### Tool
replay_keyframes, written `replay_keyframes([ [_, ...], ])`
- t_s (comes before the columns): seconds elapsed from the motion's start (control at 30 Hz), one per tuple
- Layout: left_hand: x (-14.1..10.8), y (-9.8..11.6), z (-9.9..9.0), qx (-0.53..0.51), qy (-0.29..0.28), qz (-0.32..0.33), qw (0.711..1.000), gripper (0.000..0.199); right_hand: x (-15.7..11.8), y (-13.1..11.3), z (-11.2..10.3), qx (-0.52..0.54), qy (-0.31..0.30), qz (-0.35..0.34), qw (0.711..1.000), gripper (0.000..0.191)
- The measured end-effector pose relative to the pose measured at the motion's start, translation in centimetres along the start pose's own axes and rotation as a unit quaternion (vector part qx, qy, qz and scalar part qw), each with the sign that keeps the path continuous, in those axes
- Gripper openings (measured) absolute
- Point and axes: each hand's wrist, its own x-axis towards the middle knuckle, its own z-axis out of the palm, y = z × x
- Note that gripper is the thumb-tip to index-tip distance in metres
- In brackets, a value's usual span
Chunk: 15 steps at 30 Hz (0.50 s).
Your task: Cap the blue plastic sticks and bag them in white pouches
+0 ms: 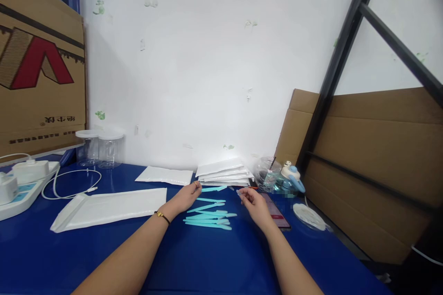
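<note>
Several slim turquoise sticks lie roughly crosswise in a column on the blue table. At the top of the column my left hand has its fingers closed at the left end of a turquoise stick. My right hand is to the right of the sticks, thumb and fingers pinched on a small clear piece. A stack of white padded envelopes lies behind the hands, against the wall. A long white envelope lies flat left of my left hand.
Another white envelope lies near the wall. Two clear jars, a white cable and a power strip stand left. Right are a phone, a clear cup, a blue-white figure and a white disc.
</note>
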Motion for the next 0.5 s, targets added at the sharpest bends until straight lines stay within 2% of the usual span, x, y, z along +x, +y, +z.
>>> replay_keyframes([
  [0.17, -0.3, 0.6, -0.1, 0.024, -0.03, 0.019, 0.999, 0.043, -0.3, -1.8, 0.0, -0.05, 0.036, -0.068, 0.996, 0.026],
  [0.33, -0.5, 1.0, -0.1, 0.009, -0.018, -0.019, 1.0, 0.053, -0.7, -3.9, 0.1, -0.041, 0.066, -0.111, 0.991, 0.019],
  [0.4, -0.3, 1.0, 0.0, 0.021, -0.003, -0.016, 1.0, 0.052, -0.7, -4.0, 0.3, -0.006, 0.067, -0.098, 0.993, 0.019],
  [0.5, 0.0, 1.0, 0.0, 0.047, 0.019, 0.001, 0.999, 0.045, -0.7, -3.7, 0.8, 0.096, 0.044, -0.02, 0.994, 0.027],
])
